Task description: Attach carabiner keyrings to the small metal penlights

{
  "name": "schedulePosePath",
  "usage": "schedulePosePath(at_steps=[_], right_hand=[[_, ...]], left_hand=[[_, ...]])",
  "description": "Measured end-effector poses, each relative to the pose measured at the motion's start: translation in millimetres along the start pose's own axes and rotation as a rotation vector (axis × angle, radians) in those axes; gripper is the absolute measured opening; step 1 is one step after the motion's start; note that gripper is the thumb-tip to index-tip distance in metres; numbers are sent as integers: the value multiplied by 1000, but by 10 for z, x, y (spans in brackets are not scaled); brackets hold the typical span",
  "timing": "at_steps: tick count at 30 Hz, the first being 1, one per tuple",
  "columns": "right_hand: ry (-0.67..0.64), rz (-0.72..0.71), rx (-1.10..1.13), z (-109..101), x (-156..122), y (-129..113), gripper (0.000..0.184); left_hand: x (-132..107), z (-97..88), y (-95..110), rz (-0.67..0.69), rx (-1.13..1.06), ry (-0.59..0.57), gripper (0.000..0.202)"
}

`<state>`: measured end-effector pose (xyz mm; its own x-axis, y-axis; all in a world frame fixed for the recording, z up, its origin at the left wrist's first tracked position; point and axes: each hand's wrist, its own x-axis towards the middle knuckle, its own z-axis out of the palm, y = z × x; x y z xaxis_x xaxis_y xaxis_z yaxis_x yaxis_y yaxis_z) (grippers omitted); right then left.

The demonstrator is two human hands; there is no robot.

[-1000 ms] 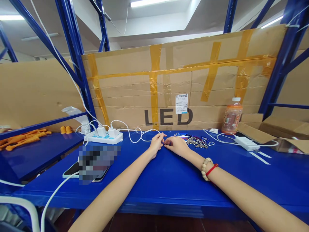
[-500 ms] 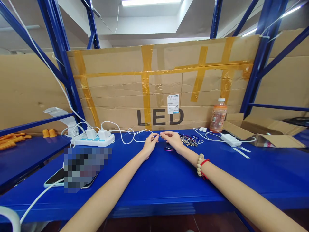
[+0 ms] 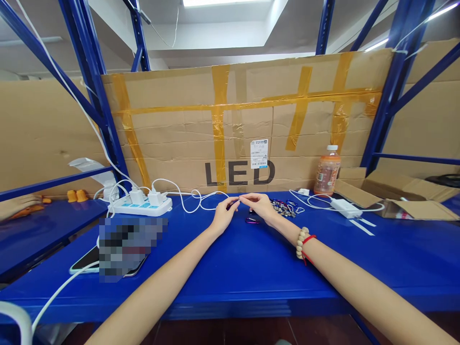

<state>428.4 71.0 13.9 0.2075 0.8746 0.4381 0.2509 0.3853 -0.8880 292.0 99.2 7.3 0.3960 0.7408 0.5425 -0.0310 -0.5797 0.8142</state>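
Over the blue table [image 3: 230,268], my left hand [image 3: 224,213] and my right hand [image 3: 259,205] meet fingertip to fingertip. Both are closed in a pinch; whatever small thing lies between the fingers is too small to name. Just behind and right of my right hand is a pile of small metal carabiner clips [image 3: 285,208], partly covered by that hand. A single purple carabiner [image 3: 252,221] lies on the table below my right hand. A beaded bracelet and a red string circle my right wrist.
A white power strip [image 3: 143,206] with plugs and cables stands at the left, behind phones [image 3: 86,261]. To the right are a drink bottle [image 3: 327,172], a white power adapter [image 3: 345,207] and an open cardboard box [image 3: 406,201]. Cardboard [image 3: 172,143] walls the back.
My fingertips have come together, closing the small gap between my hands. At far left, a gloved-looking hand has appeared over the orange items. The view has shifted slightly.
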Motion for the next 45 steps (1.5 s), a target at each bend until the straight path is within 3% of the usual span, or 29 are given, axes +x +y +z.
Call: schedulePosePath(at_steps=[8, 15, 19, 34, 45], right_hand=[[-110, -107, -88, 9, -9, -33, 34], [-372, -200, -234, -269, 86, -6, 29], [-423, -233, -230, -336, 107, 11, 25], [-410, -300, -233, -327, 75, -91, 28], [-417, -195, -209, -322, 65, -119, 31]], left_hand=[[13, -36, -55, -33, 78, 11, 23], [14, -88, 1, -130, 97, -296, 28], [-28, -91, 76, -186, 105, -375, 24], [-91, -57, 102, -161, 13, -316, 19], [-66, -32, 59, -13, -28, -195, 18]])
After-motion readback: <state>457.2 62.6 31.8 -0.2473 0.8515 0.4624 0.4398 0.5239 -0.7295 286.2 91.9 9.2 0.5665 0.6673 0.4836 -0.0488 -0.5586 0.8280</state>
